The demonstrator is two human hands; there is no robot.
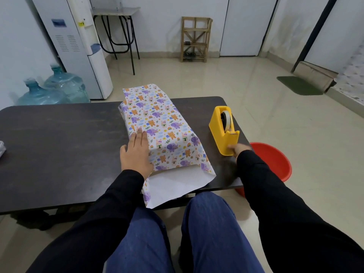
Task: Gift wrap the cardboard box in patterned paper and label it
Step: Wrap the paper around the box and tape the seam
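Under the flat left hand (136, 154) lies the paper-wrapped box (163, 127).

- Patterned paper (157, 123): white, printed with purple elephants, orange bears and rainbows. It covers the cardboard box completely, so the box itself is hidden. The package lies lengthwise, pointing away from the person, at mid-table (59, 144).
- Near end: unfolded. The paper runs past the box, white underside up, and overhangs the table edge.
- Tape dispenser (223, 131): yellow, upright, near the package's right side and apart from it, holding a tape roll (226, 120).
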